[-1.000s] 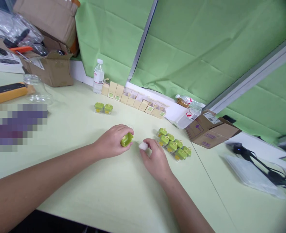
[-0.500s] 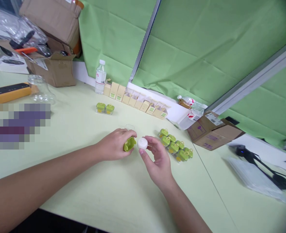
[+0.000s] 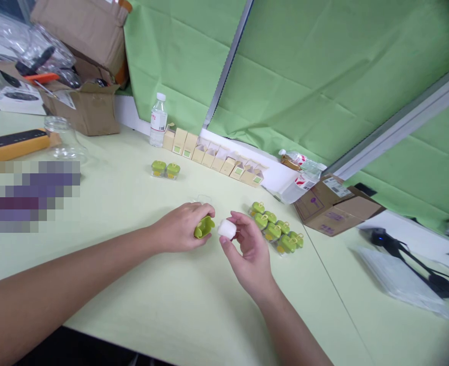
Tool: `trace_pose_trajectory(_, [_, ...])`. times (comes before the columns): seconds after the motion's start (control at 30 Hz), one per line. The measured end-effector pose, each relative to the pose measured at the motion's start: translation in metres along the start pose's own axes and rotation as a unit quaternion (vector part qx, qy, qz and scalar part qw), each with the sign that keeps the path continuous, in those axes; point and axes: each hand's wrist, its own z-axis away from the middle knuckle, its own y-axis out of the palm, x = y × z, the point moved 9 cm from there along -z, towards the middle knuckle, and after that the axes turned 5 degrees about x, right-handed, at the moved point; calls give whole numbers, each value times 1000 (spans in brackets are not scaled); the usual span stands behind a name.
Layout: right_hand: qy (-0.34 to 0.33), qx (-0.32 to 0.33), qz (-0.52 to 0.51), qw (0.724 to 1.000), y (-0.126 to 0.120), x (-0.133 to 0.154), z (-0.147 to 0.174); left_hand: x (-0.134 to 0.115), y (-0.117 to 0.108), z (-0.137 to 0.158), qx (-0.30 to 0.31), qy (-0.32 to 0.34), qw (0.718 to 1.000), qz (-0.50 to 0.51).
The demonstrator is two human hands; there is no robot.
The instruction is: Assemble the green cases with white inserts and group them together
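We look first at the narrow gap between the two hands. The white piece [image 3: 227, 230] is just to the right of the green shell [image 3: 204, 227], almost at the same height above the table [image 3: 151, 290], and we see them near but apart. The hollow of the shell is turned mostly to the right, so it faces the white piece. This piece is short and rounded; its axis seems to run roughly from left to right, a little tilted, but it is so stubby that we cannot be sure.

The right hand [image 3: 250, 251] is the nearer one to it and pinches it between thumb and fingers, at its far side from the shell. The left hand [image 3: 182, 226] is closed around the green shell, with the fingers over the top and the thumb below.

As for the containers, inside the shell we see no content. Behind the left hand there is a clear piece [image 3: 203, 197], partly hidden. To the right of the right hand stands a group of green-lidded cases [image 3: 273, 232], and farther back on the left, a pair of similar cases [image 3: 158, 169]. Their bases are clear with something yellow; whether it is label or content, we cannot tell. A row of small cartons [image 3: 209, 154] stands along the wall side.
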Motion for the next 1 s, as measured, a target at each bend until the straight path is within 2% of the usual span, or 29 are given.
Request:
trace_pose_trajectory(0.37, [9,0,36,999,1,0,0,-1,1,1,7,-4,1000,5])
trace_pose_trajectory(0.6, [2,25,-5,1000,5,-3,-1,1,7,2,61,-68,994,55])
trace_pose_trajectory(0.8, [23,74,10,997,13,-13,-2,2,15,4,93,-79,989,85])
trace_pose_trajectory(1.0, [45,79,-4,996,13,-21,-3,1,13,3,110,-70,979,155])
